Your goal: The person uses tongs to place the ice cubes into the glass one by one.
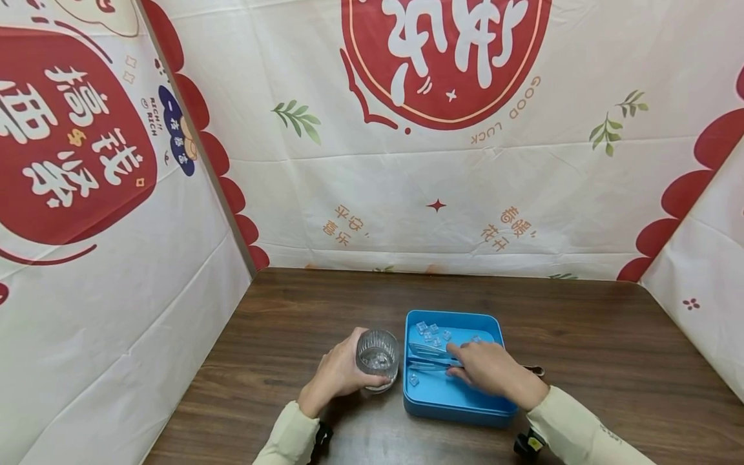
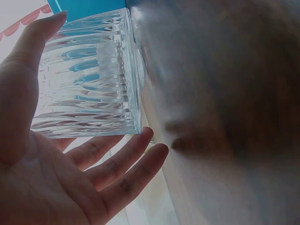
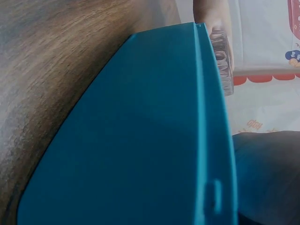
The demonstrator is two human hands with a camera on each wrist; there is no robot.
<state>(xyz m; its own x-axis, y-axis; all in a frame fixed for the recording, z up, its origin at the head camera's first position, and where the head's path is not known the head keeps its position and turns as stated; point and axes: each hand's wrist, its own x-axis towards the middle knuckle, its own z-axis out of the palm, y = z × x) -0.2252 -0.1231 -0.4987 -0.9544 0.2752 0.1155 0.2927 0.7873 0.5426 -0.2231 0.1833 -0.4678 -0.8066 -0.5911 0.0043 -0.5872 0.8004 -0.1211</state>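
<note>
Tongs (image 1: 429, 351) extend over the blue tray (image 1: 447, 395), tips parted, held by the right hand (image 1: 488, 367). Clear cubes (image 1: 427, 336) lie on the tray floor near the tips. Left of the tray, the left hand (image 1: 337, 371) grips a ribbed glass (image 1: 378, 355) containing clear pieces. The tray sits on a wood-grain table (image 1: 290, 336).

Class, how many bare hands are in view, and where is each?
2: the left hand grips the ribbed clear glass; the right hand, over the open blue rectangular box, holds slender shiny tongs.
</note>
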